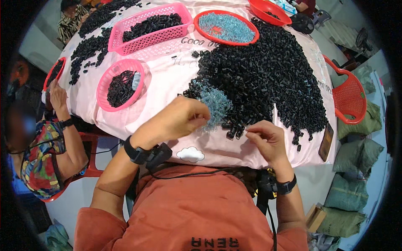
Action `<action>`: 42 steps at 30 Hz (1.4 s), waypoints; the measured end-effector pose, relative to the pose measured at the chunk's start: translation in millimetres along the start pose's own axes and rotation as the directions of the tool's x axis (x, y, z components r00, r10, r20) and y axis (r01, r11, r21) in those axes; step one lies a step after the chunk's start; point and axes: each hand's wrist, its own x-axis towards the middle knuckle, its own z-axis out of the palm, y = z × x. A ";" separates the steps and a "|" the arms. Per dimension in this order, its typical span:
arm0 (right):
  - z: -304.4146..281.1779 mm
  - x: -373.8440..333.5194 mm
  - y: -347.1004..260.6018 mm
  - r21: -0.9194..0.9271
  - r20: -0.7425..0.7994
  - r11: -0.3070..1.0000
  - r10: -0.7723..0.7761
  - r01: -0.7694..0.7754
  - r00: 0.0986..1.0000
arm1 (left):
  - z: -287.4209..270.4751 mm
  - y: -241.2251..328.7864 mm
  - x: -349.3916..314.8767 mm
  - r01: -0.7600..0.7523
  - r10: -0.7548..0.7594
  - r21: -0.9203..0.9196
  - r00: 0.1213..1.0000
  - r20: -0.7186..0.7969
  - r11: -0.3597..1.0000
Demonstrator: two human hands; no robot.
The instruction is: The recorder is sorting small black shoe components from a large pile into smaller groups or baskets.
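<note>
The left hand [190, 119] is bent inward with its fingers curled together, at the seven o'clock edge of a loose heap of small, translucent pale-blue pieces [215, 104]. The right hand [268, 140] has thumb and forefinger drawn close, just beside the near edge of a broad spread of small, glossy black pieces [276, 79]. I cannot tell whether either hand grips a piece. Reckoned from between the hands, the pale-blue heap lies near eleven o'clock, the black spread at one, both on a bench covered in pale pink cloth [163, 83]. At ten stands a round pink plastic basket [101, 90] holding black pieces; toward eleven, a rectangular pink lattice basket [155, 38] of them; at twelve, a round red tray [234, 43] of pale-blue pieces. Past three lies a dark phone [326, 143].
</note>
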 end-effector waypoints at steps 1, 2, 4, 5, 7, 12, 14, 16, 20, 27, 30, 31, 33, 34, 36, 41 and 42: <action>3.9 0.9 0.4 -0.160 0.024 0.969 -0.185 0.186 0.982 | 4.7 -0.3 0.6 -0.104 0.104 0.040 0.994 0.024 0.994; 7.2 1.4 -2.5 -0.162 0.045 0.964 -0.208 0.212 0.977 | 9.6 2.0 -0.1 -0.076 0.076 -0.008 0.996 0.056 0.997; 15.0 2.8 -8.3 -0.220 0.086 0.943 -0.237 0.250 0.968 | 17.6 8.0 -0.7 -0.093 0.091 0.023 0.994 0.058 0.995; 18.7 3.3 -9.9 -0.282 0.127 0.917 -0.257 0.283 0.958 | 21.4 10.7 -0.8 -0.112 0.109 0.047 0.992 0.061 0.993; 24.5 4.8 -8.7 -0.293 0.122 0.890 -0.328 0.350 0.937 | 26.4 16.2 3.6 -0.110 0.095 0.138 0.990 0.108 0.984; 28.4 10.1 -14.4 -0.489 0.208 0.717 -0.457 0.497 0.865 | 43.8 3.6 18.5 -0.441 0.445 0.352 0.893 0.074 0.826; 30.0 12.7 -13.8 -0.493 0.235 0.704 -0.458 0.511 0.857 | 43.1 -2.6 21.4 -0.447 0.461 0.390 0.885 0.063 0.805; 31.1 13.6 -5.4 -0.562 0.154 0.658 -0.512 0.501 0.845 | 40.4 -7.6 27.2 -0.441 0.438 0.408 0.893 0.108 0.799; 29.9 18.6 -0.7 -0.575 0.079 0.691 -0.486 0.438 0.871 | 29.6 -15.4 30.8 -0.409 0.409 0.453 0.907 0.105 0.792; 25.9 28.2 -4.2 -0.559 0.031 0.729 -0.457 0.394 0.889 | 18.2 -25.6 34.9 -0.338 0.388 0.418 0.921 -0.040 0.843; 23.5 30.8 -5.0 -0.553 0.009 0.741 -0.452 0.381 0.892 | 17.2 -24.1 34.3 -0.319 0.372 0.411 0.927 -0.052 0.854; 23.5 31.4 -7.0 -0.555 0.011 0.740 -0.451 0.381 0.892 | 17.4 -22.4 33.4 -0.319 0.372 0.409 0.927 -0.054 0.855; 21.9 31.8 -9.8 -0.337 -0.120 0.922 -0.240 0.188 0.963 | 20.6 -14.8 31.9 -0.337 0.424 0.395 0.892 -0.158 0.855; 16.5 33.9 -7.9 -0.352 -0.137 0.909 -0.286 0.223 0.948 | 21.1 -11.5 31.5 -0.338 0.424 0.394 0.892 -0.155 0.855; 11.1 37.5 -2.5 -0.256 -0.213 0.948 -0.248 0.191 0.945 | 21.6 -5.8 28.7 -0.337 0.382 0.299 0.918 -0.104 0.893; 6.4 33.9 -12.1 0.463 -0.233 0.883 0.202 -0.074 0.951 | 40.5 -4.0 20.3 -0.346 0.371 0.293 0.928 -0.030 0.891; 5.7 33.3 -8.7 0.528 -0.194 0.843 0.232 -0.097 0.953 | 42.6 -3.3 19.8 -0.332 0.349 0.283 0.937 -0.011 0.900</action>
